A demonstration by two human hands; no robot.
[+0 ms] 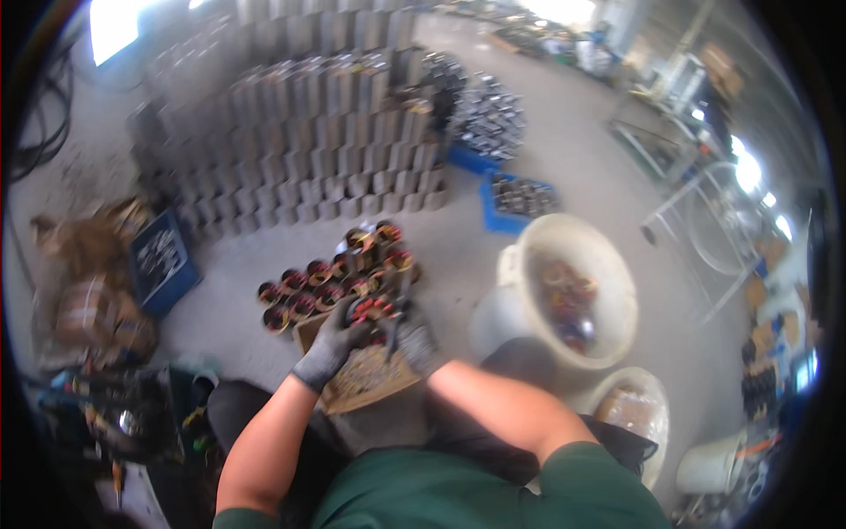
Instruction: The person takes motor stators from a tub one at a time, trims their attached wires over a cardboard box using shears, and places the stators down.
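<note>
My left hand (330,346), in a grey glove, is closed on the side of a round motor stator (371,309) with red windings. My right hand (416,341), gloved too, is closed on the stator's other side. A dark slim piece stands up at its fingers, too blurred to name. Both hands are over an open cardboard box (374,397) holding many small pale bits. Just beyond stand several similar stators (302,306) on the floor, open ends up, with red and copper-coloured windings inside.
Grey metal housings (308,159) are stacked in rows beyond. A white bucket (621,309) with reddish parts stands at my right. Blue crates (505,222) of metal parts sit farther back, another blue crate (181,282) at left beside brown wrapped packages (88,309).
</note>
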